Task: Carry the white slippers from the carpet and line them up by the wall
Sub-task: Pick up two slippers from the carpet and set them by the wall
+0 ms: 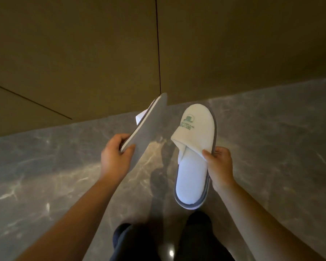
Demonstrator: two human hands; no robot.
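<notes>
I hold one white slipper in each hand, above a grey marble floor and close to a brown wall (83,53). My left hand (114,157) pinches the heel of the left slipper (149,121), which is tilted on edge so its grey sole faces me and only a bit of white upper shows. My right hand (219,166) grips the side of the right slipper (194,157), which is held top side up, toe toward the wall, with a green logo on its white upper. Both slippers are off the floor.
The brown panelled wall meets the marble floor (271,138) just beyond the slippers, with a dark vertical seam (158,53) in the panels. My dark-clothed legs and feet (158,240) show at the bottom centre.
</notes>
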